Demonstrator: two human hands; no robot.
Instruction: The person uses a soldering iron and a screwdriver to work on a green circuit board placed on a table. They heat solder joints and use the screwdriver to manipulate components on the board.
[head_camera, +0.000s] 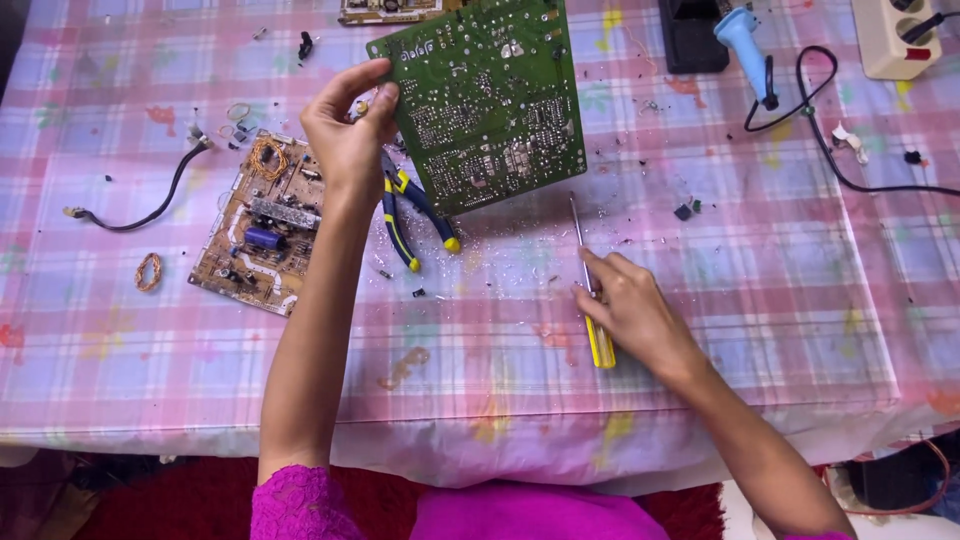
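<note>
The green circuit board (485, 100) is held up off the bench (740, 300), tilted so its solder side faces the camera, which puts the joints in plain view. The left hand (350, 135) has it by the left edge, thumb and fingers pinched closed on the rim, so the solder face stays unobstructed. Just below the board lie blue-and-yellow pliers (415, 220), close at hand. The right hand (630, 310) rests on the bench, its grip loosely curled over the yellow-handled screwdriver (590, 290), whose shaft lies flat and points up toward the board's lower edge. To the left a second, brown circuit board (262, 225) lies component side up, beside a loose black cable (150, 210). A blue soldering iron (748, 50) sits at the far right, well apart, amid small scraps.
</note>
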